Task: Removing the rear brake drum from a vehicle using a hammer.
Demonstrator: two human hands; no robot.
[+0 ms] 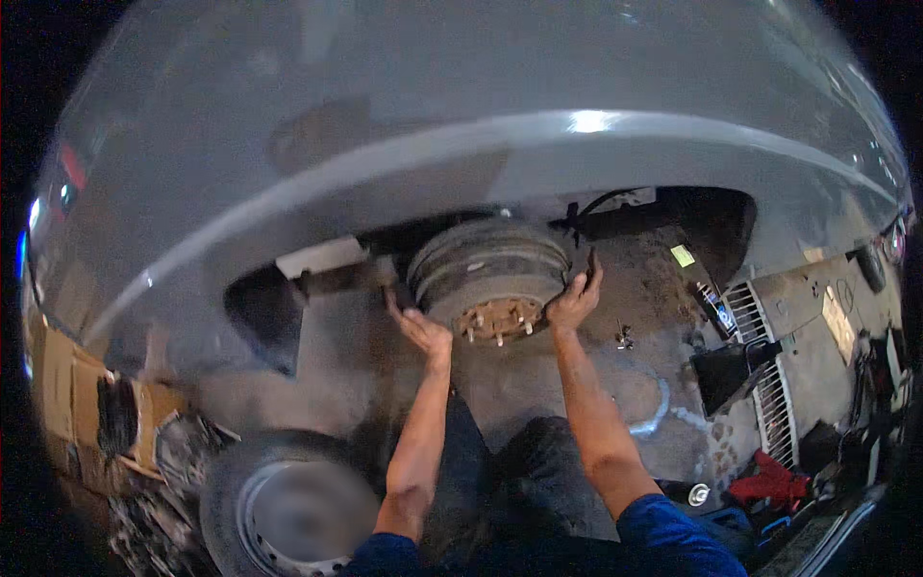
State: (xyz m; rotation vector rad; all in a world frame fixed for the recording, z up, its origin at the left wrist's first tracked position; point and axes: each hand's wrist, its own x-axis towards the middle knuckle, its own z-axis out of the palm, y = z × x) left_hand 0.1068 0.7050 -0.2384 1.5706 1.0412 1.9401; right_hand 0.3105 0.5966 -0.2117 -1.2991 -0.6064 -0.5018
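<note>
A dark, worn brake drum (488,274) sits in the wheel arch, its rusty hub face (497,319) and several studs turned toward me. My left hand (421,332) is at the drum's left side with fingers stretched out. On the opposite side, my right hand (576,300) points its fingers upward, thumb near the drum's edge. I cannot tell whether either palm touches the metal. Neither hand wraps round anything. Above both hands curves the grey car body panel (433,87).
A wheel with a tyre (231,514) lies at lower left, near cardboard boxes (87,394). To the right run a metal floor grate (775,413) and a dark flat piece (728,375). A red cloth or glove (769,484) and a can (698,494) are at lower right. Small parts (625,337) lie on the floor.
</note>
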